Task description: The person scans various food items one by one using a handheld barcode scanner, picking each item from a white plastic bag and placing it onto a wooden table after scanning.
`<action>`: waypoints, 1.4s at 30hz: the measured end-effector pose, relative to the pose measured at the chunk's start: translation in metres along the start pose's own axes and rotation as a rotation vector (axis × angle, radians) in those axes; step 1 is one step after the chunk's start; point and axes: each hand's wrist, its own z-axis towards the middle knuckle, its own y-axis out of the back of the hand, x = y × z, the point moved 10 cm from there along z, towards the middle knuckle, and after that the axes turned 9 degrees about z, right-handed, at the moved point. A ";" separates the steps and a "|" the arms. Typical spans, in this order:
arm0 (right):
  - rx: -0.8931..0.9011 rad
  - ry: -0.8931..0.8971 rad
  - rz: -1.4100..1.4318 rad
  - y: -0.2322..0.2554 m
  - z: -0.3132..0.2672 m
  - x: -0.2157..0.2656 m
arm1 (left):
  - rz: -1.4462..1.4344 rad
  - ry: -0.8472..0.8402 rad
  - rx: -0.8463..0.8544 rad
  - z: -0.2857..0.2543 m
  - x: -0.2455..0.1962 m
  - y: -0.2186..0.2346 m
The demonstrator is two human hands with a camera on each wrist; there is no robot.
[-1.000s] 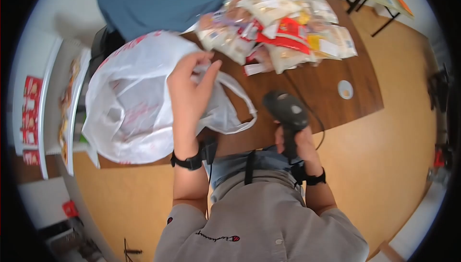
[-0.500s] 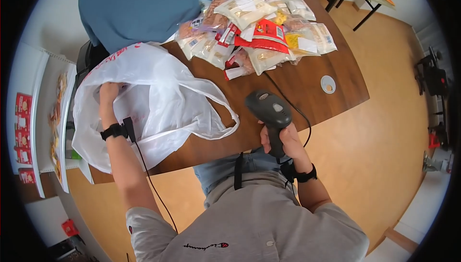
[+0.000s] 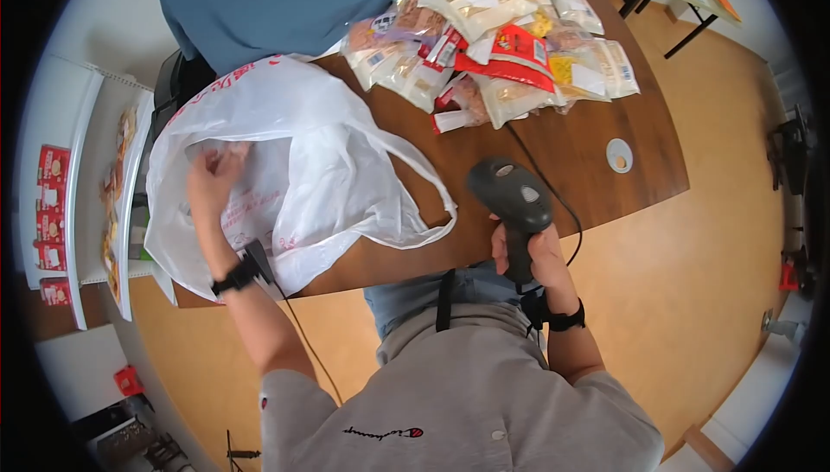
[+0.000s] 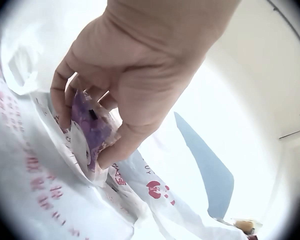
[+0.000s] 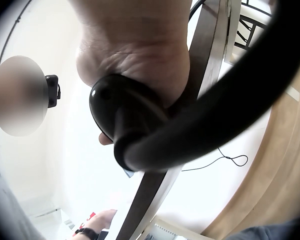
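Note:
Inside the mouth of a white plastic bag [image 3: 333, 156] with red print, the left hand [image 3: 212, 182] pinches a small clear-and-purple packet [image 4: 92, 122] between thumb and fingers, as the left wrist view shows. The right hand [image 3: 540, 256] grips the handle of a dark grey handheld scanner [image 3: 510, 195] in front of the table's near edge. In the right wrist view the palm [image 5: 140, 65] wraps the handle's black end [image 5: 127, 107]; most fingers are hidden there.
Many food packets [image 3: 510, 61] are piled at the back of the wooden table [image 3: 640, 187]. A round white sticker [image 3: 619, 156] lies to the right. The scanner's cable [image 3: 566, 204] crosses the table. Shelves [image 3: 121, 204] stand at left, beside a blue cloth [image 3: 277, 5].
The left hand went from above the bag's handles into its opening, then rose slightly with a packet in its fingers. The right hand keeps hold of the scanner. The head view has shifted.

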 end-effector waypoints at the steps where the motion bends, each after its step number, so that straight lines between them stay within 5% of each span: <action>1: -0.002 -0.002 0.002 0.001 0.000 -0.001 | 0.024 0.001 -0.026 -0.028 -0.003 0.011; 8: 0.001 -0.045 -0.021 -0.004 0.002 -0.001 | -0.188 -0.093 -0.229 -0.159 -0.087 0.030; 12: -0.012 -0.038 -0.041 -0.004 0.002 0.001 | -0.597 -0.247 -0.178 -0.171 -0.154 -0.003; 15: -0.015 -0.024 -0.067 -0.001 0.000 0.001 | -0.455 -0.427 -0.056 -0.165 -0.224 -0.020; 19: -0.015 0.020 -0.110 -0.004 0.000 0.004 | -0.486 -0.659 -0.093 -0.163 -0.283 -0.022; 42: 0.094 0.123 -0.129 -0.015 0.000 0.014 | -0.419 -0.678 -0.079 -0.172 -0.297 -0.020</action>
